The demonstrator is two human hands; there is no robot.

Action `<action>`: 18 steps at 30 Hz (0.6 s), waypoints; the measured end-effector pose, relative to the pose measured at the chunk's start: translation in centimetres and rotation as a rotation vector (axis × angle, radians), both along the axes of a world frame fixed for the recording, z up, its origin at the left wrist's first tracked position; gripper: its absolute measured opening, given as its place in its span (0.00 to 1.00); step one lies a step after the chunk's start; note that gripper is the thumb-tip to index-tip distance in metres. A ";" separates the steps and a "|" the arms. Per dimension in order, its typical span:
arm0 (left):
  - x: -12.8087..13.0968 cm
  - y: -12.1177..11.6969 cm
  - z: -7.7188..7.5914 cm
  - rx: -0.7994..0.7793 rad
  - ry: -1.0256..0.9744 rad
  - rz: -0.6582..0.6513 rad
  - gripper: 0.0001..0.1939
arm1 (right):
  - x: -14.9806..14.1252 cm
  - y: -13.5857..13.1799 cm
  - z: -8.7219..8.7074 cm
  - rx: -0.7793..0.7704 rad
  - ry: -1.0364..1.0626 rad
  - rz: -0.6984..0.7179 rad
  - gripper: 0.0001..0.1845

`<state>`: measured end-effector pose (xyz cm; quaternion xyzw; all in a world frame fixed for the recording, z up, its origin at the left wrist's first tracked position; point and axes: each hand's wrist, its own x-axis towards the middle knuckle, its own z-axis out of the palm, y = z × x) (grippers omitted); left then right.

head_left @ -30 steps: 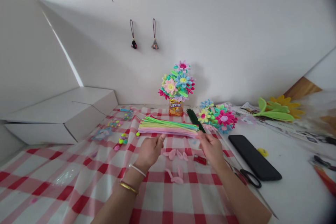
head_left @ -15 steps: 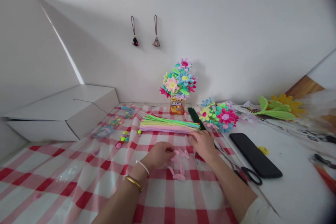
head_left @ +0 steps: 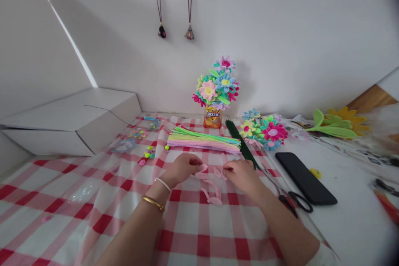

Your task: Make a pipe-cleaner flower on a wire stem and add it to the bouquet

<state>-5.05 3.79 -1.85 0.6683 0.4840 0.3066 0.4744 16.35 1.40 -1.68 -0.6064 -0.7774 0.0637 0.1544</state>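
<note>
Both my hands rest on a red-and-white checked cloth [head_left: 71, 191]. My left hand [head_left: 182, 168] has its fingers curled, pinching a pink looped petal piece [head_left: 202, 168]. On the right, my right hand [head_left: 243, 174] pinches the end of another pink petal [head_left: 223, 172]. More pink petal loops [head_left: 212, 196] lie just in front of my hands. Beyond them sits a flat bundle of pastel pipe cleaners [head_left: 204, 141], with dark green stems [head_left: 241, 143] to its right.
A can holding a pipe-cleaner bouquet [head_left: 216, 89] stands at the wall, loose flowers [head_left: 264, 133] beside it. A black phone [head_left: 305, 176], scissors [head_left: 296, 205] and a felt sunflower [head_left: 338, 122] lie right. A white box [head_left: 71, 122] and small pompoms [head_left: 148, 153] are left.
Both hands came down from near the pipe-cleaner bundle to the pink petals on the cloth and closed on them. The small red object near my right hand is no longer visible.
</note>
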 end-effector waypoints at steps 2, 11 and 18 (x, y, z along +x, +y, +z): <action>0.3 -0.1 -0.2 0.066 0.116 -0.046 0.11 | 0.0 0.0 0.1 0.007 -0.016 -0.003 0.11; 1.1 -0.2 -1.3 0.220 0.490 0.009 0.05 | -0.4 -0.2 -0.1 -0.005 -0.050 0.004 0.09; -2.1 0.7 -0.8 0.188 0.493 0.123 0.03 | -0.9 -1.0 0.5 -0.012 0.040 0.092 0.11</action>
